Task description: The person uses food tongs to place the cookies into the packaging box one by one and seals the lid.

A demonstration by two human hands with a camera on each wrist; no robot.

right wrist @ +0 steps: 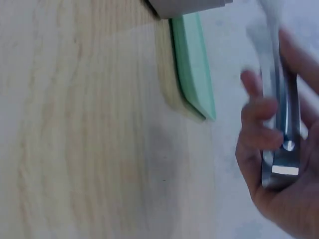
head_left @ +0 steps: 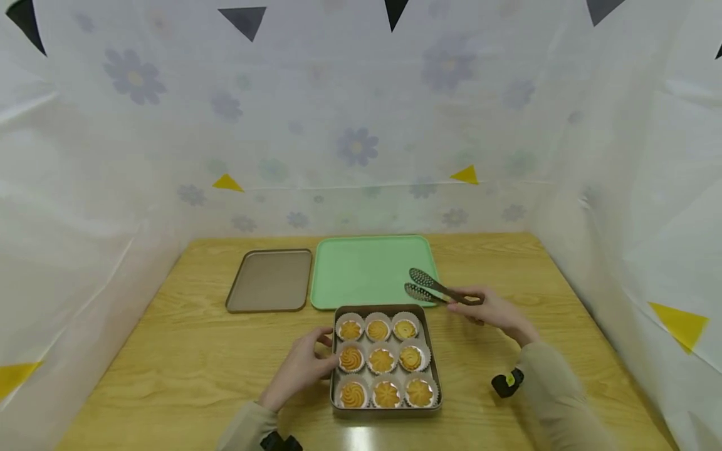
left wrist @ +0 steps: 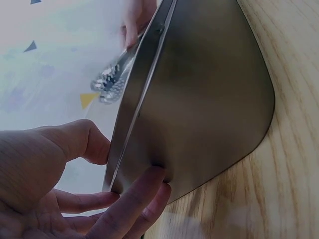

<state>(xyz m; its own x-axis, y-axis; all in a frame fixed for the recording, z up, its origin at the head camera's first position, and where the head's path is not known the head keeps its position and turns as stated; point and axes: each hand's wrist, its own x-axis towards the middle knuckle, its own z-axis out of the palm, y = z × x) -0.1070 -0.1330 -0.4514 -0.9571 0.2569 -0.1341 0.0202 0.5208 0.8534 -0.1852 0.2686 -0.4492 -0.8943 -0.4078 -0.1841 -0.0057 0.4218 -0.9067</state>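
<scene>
Nine piped cookies (head_left: 381, 361) in white paper cups sit three by three inside a square metal tin (head_left: 430, 351) at the near middle of the wooden surface (head_left: 186, 357). The left hand (head_left: 301, 366) rests against the tin's left wall, thumb on the rim and fingers (left wrist: 130, 209) curled against the outside, a loose grip on the tin's edge. The right hand (head_left: 495, 311) hovers just right of the tin's far corner and pinches the handle of metal tongs (head_left: 437, 289); this grip is closed round the tongs, whose two perforated heads stand slightly apart and hold nothing. The heads hang over the near right corner of a green tray (head_left: 366, 269), which lies just beyond the tin. Touching or nearly touching the tray's left side lies the tin's flat metal lid (head_left: 271, 280), hollow side up. White sheeting printed with pale flowers (head_left: 356, 146) and dotted with yellow and dark triangles encloses the surface on three sides.
</scene>
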